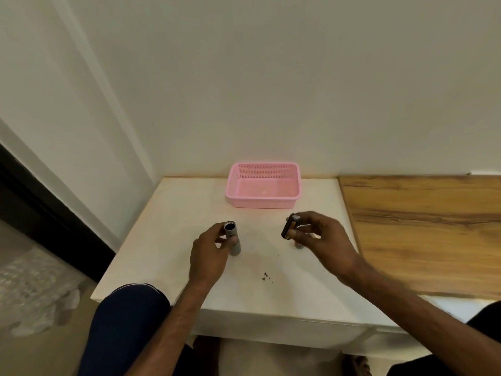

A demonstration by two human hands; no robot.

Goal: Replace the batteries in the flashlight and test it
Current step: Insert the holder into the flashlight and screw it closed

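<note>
My left hand (pixel 210 253) grips a silver flashlight body (pixel 232 238), held upright on the white table (pixel 168 240). Its open end faces up and looks dark inside. My right hand (pixel 322 240) holds a dark battery holder (pixel 290 226) with batteries in it, raised a little above the table, to the right of the flashlight. A small silver part (pixel 299 246), partly hidden, lies under my right hand; I cannot tell what it is.
A pink plastic basket (pixel 263 203) stands at the back of the table near the wall. A wooden board (pixel 423 226) lies on the right side. Small dark specks (pixel 265 276) mark the table near me. My knee (pixel 130 316) is at the table's front left.
</note>
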